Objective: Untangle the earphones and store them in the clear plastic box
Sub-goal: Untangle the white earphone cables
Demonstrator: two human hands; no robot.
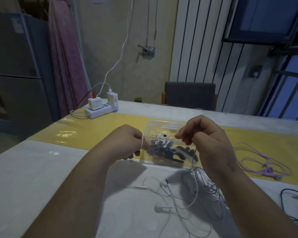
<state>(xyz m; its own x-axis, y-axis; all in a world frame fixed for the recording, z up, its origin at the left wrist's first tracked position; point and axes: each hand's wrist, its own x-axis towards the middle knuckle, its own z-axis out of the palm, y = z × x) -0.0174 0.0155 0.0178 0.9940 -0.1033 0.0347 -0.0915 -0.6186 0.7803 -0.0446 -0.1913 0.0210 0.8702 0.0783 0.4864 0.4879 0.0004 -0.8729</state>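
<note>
White earphone cord in left hand and, perhaps, right hand.

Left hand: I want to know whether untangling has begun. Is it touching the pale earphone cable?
Touching. The head view shows the left hand pinching the pale earphone cable, which crosses its index finger.

I can read no text from here: the sticker on the refrigerator is a blur, and the face of the white charger shows no legible characters.
</note>
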